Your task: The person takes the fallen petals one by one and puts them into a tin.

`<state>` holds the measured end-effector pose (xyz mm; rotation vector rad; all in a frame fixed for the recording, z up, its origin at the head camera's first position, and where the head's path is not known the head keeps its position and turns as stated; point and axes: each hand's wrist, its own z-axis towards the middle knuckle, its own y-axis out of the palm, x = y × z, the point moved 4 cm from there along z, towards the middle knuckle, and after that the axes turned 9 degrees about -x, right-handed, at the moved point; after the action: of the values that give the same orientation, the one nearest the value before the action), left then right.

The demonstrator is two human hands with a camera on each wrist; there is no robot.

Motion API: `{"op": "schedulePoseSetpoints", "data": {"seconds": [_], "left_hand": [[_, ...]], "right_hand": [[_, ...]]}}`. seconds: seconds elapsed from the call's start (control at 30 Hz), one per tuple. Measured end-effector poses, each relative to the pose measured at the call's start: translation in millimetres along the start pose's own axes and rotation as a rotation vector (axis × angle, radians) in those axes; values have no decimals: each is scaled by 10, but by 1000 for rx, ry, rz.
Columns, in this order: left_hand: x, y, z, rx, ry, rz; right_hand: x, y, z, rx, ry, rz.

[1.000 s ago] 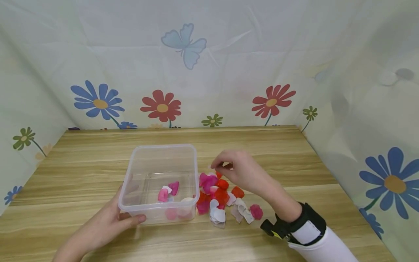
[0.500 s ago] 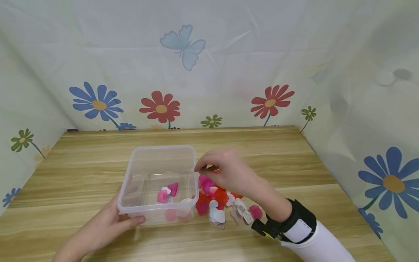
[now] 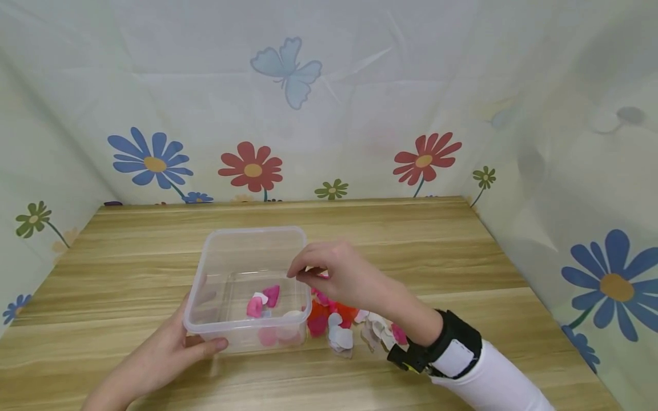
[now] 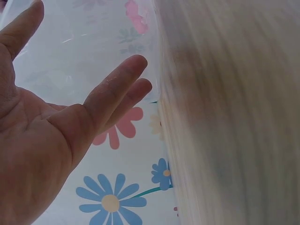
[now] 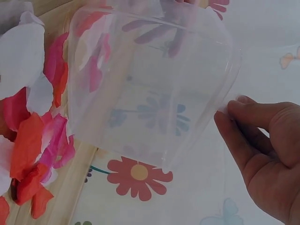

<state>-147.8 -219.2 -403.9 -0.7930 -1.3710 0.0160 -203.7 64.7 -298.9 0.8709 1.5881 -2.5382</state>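
Note:
A clear plastic box (image 3: 247, 325) stands on the wooden table in the head view, with a few pink and white petals (image 3: 255, 306) inside. My left hand (image 3: 169, 348) rests against the box's left side, thumb near the front corner; the left wrist view shows its fingers straight and spread along the wall. Over the box's right rim, my right hand (image 3: 336, 274) pinches a small pale petal (image 5: 224, 109) between thumb and fingertips, most of it hidden by them. Beneath that hand, right of the box, lies a loose pile of red, pink and white petals (image 3: 340, 337).
The wooden table (image 3: 411, 228) reaches back to a pale curtain (image 3: 354, 114) printed with flowers and a butterfly, which also hangs at both sides. A black wrist strap with a small camera (image 3: 439, 348) sits on the right forearm, near the petal pile.
My right hand has moved left from above the petal pile to over the box's right rim, its fingertips still pinched. The left hand and the box have stayed in place.

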Motion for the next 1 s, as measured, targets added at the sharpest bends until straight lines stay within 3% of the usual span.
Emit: {"op": "schedulePoseSetpoints", "data": {"seconds": [0.2,0.5,0.7,1.0], "left_hand": [[9,-3,0,2,1,4],[12,4,-9,-1,9,-4],[12,2,-1,-7,8,-10],[1,-7,-9,3,5,14]], "right_hand": [[27,6,-15,-25,2,14],[148,-86,-97,37,34,72],[328,-117,-182,19,175,22],[678,13,-350,-214,468,17]]}}
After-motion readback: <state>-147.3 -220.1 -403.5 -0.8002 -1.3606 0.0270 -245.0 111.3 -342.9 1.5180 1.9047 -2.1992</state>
